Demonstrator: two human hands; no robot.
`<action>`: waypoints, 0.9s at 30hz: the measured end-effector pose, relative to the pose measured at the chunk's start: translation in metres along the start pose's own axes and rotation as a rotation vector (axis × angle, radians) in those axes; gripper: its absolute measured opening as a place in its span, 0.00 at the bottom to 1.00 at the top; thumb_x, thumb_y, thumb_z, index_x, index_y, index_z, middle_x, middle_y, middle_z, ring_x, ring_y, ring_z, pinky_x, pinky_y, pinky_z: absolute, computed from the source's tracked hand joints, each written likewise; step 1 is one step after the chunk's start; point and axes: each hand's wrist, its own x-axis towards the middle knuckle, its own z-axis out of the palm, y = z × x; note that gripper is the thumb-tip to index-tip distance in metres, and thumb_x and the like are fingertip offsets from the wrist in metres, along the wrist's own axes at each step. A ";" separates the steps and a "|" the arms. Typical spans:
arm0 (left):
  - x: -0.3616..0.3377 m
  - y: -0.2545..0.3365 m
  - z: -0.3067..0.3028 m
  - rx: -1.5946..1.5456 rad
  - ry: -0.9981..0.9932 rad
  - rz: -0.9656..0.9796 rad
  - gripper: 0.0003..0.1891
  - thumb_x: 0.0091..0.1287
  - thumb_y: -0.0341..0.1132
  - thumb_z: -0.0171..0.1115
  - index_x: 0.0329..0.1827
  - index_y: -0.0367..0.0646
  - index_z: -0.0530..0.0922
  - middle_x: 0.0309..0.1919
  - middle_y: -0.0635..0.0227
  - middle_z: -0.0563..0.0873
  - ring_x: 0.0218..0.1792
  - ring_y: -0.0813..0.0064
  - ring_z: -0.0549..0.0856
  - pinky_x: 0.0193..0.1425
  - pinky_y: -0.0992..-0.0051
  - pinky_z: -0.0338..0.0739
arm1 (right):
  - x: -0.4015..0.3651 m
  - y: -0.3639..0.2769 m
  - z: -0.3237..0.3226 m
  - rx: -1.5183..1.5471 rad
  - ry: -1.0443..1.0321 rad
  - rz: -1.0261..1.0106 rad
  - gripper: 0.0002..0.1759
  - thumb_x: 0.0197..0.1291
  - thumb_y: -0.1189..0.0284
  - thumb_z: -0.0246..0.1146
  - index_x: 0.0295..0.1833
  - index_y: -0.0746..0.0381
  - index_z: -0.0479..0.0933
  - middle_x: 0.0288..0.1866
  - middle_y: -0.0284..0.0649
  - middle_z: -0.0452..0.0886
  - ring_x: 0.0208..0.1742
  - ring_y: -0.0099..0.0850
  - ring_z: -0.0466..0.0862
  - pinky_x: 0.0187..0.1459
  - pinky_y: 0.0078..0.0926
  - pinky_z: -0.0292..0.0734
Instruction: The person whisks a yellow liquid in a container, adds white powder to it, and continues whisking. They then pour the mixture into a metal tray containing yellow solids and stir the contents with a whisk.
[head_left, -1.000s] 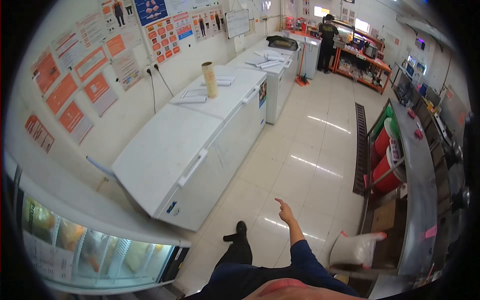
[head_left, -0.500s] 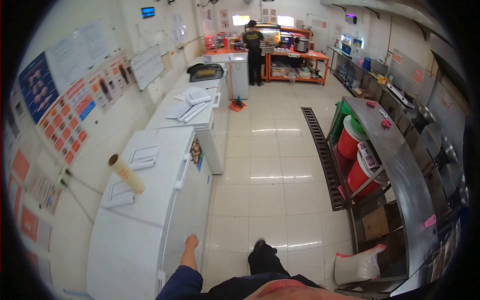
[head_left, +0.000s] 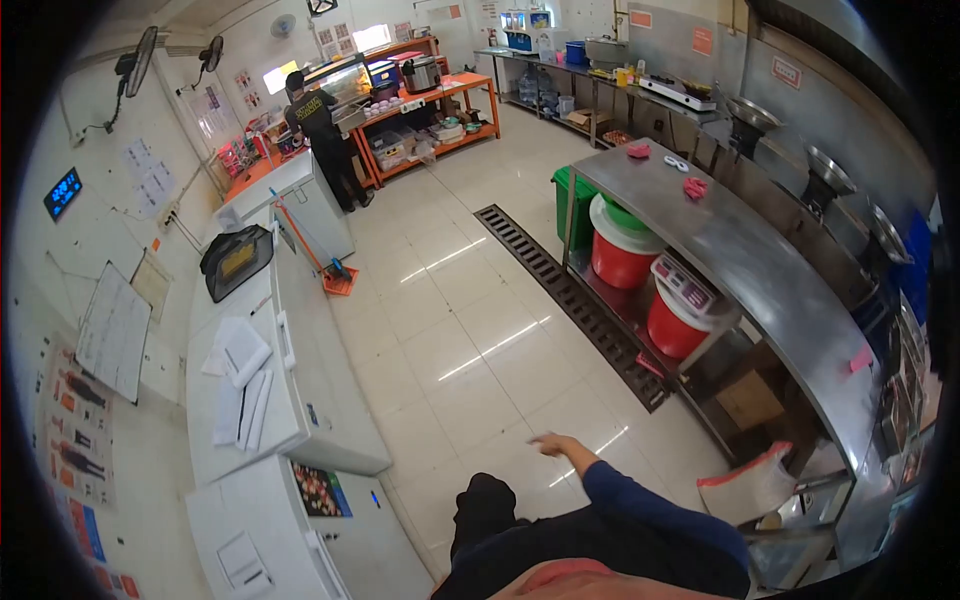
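Nothing in the room could be read. The blue digital display [head_left: 62,193] on the wall showed digits too small to make out, and the posters [head_left: 78,395] and orange signs [head_left: 703,40] were only blurred print.

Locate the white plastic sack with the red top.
Head view, lower right: the white plastic sack sits low under the near end of the steel table, beside the brown cardboard box.

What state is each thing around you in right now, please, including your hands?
right hand, empty, held over the floor
chest freezers, lids shut
red buckets, upright, covered
floor drain, grate in place
white sack, standing upright
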 end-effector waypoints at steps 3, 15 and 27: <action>0.023 0.045 -0.038 0.001 -0.007 -0.037 0.19 0.68 0.44 0.44 0.47 0.39 0.78 0.42 0.55 0.83 0.41 0.58 0.83 0.45 0.63 0.76 | 0.107 -0.081 -0.086 -0.192 0.308 -0.415 0.39 0.46 0.77 0.49 0.68 0.39 0.64 0.38 0.59 0.76 0.41 0.51 0.76 0.43 0.42 0.75; 0.397 0.444 -0.377 0.752 0.104 0.199 0.18 0.65 0.38 0.44 0.47 0.39 0.79 0.49 0.50 0.80 0.48 0.50 0.80 0.53 0.58 0.73 | 0.092 0.123 -0.152 0.140 0.558 0.387 0.17 0.50 0.56 0.62 0.37 0.58 0.82 0.38 0.45 0.83 0.43 0.39 0.83 0.44 0.35 0.76; 0.546 1.010 -0.493 -0.047 -0.364 0.573 0.37 0.58 0.63 0.56 0.67 0.55 0.61 0.59 0.61 0.73 0.63 0.62 0.67 0.54 0.48 0.69 | 0.345 0.153 -0.481 0.175 0.658 0.519 0.11 0.51 0.64 0.60 0.34 0.58 0.84 0.39 0.44 0.84 0.42 0.38 0.83 0.42 0.36 0.78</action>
